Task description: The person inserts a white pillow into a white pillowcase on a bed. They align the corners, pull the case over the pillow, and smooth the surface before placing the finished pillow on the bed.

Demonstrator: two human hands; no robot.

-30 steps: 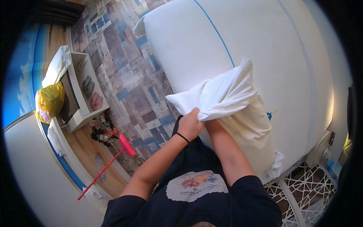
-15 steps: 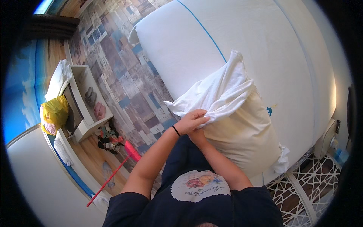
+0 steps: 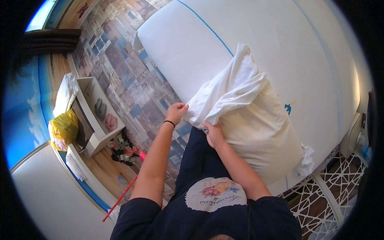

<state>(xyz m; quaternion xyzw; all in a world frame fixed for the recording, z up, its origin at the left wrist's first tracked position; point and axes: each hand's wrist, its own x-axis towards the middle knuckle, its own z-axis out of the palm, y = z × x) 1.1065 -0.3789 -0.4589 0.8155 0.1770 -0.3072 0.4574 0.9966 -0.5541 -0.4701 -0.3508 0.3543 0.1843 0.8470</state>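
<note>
A cream pillow [image 3: 260, 136] lies near the close edge of the bed, with a white pillowcase [image 3: 228, 90] bunched over its far left part. My left hand [image 3: 176, 112], a dark band at its wrist, pinches the left corner of the pillowcase. Lower and to the right, my right hand [image 3: 213, 134] grips the near edge of the same cloth. Between the two hands the cloth's edge is stretched. Folds hide how far the pillow reaches inside the case.
The bed [image 3: 192, 48] has a white sheet with a blue stripe. On the left stands a white shelf [image 3: 96, 132] with slippers, beside a yellow bag [image 3: 66, 126]. A red stick [image 3: 120, 199] leans near a pile of cloths [image 3: 123, 150]. White lattice furniture [image 3: 324, 196] stands at the lower right.
My hands, close together before, have spread apart. The left hand moved up and left to the case's corner; the right hand now shows on its near edge.
</note>
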